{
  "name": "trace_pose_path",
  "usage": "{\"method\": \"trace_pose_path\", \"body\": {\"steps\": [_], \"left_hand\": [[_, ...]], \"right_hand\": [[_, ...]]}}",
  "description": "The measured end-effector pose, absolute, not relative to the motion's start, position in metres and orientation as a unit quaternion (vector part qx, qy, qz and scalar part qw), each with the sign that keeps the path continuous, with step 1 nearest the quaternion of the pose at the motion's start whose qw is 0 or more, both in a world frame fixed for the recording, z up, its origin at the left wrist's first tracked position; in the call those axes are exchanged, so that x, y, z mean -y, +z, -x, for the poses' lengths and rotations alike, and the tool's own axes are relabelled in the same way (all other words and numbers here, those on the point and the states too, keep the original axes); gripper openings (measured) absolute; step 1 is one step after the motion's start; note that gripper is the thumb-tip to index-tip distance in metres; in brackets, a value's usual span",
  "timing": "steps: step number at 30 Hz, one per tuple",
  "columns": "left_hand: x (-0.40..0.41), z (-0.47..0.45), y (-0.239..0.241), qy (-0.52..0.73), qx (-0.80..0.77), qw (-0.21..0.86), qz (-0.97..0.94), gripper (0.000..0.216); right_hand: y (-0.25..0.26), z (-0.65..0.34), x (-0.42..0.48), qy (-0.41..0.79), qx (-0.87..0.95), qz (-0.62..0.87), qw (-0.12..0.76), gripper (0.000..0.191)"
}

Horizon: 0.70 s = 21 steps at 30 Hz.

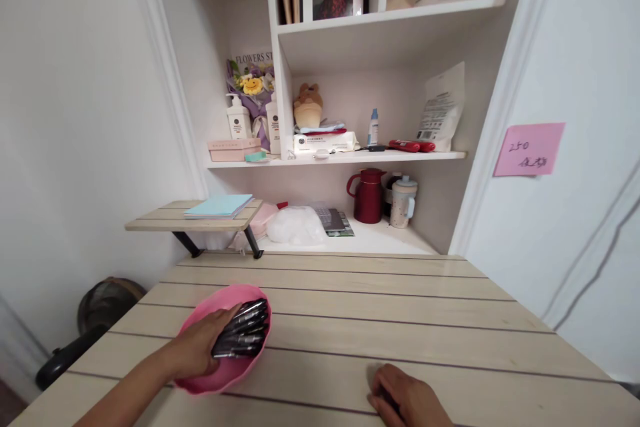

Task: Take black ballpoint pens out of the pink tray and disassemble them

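A pink bowl [200,383] stands on the wooden tabletop at the left front, with a bunch of black pens [243,330] inside it. My left hand [200,343] reaches in over the bowl's left rim and is closed around the pens, which point up and to the right. The bunch partly hides its fingers. Apart from the bowl, at the table's front edge, my right hand [405,397] rests with its fingers curled in, and nothing shows in it.
A small raised shelf [160,213] bearing blue paper [219,205] stands at the table's back left. Behind the table, the white shelving [435,220] holds a red jug [369,197], a lidded cup [403,202] and a white plastic bag [296,225]. A pink note [530,149] sticks to the right wall.
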<state>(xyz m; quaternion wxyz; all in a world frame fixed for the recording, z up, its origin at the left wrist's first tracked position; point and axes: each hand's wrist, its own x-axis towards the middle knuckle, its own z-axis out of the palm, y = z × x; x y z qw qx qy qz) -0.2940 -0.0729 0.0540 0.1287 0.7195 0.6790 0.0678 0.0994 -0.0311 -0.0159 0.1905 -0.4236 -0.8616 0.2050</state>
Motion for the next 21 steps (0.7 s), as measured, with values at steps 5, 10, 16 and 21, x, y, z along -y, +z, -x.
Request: {"method": "trace_pose_path", "body": {"steps": [5, 10, 16, 21], "left_hand": [[0.078, 0.27, 0.072, 0.083, -0.657, 0.209, -0.72, 0.081], [0.065, 0.265, 0.069, 0.122, -0.739, 0.156, -0.643, 0.032], [0.06, 0.259, 0.062, 0.113, -0.786, 0.071, -0.603, 0.024], [0.07, 0.224, 0.088, 0.122, -0.789, -0.053, -0.599, 0.028]], "right_hand": [[-0.02, -0.101, 0.031, 0.199, 0.861, 0.426, 0.195, 0.015], [-0.019, -0.1, 0.03, 0.193, 0.865, 0.426, 0.184, 0.017], [-0.01, -0.102, 0.033, 0.208, 0.867, 0.412, 0.19, 0.016], [-0.004, -0.105, 0.032, 0.238, 0.86, 0.398, 0.215, 0.016]]}}
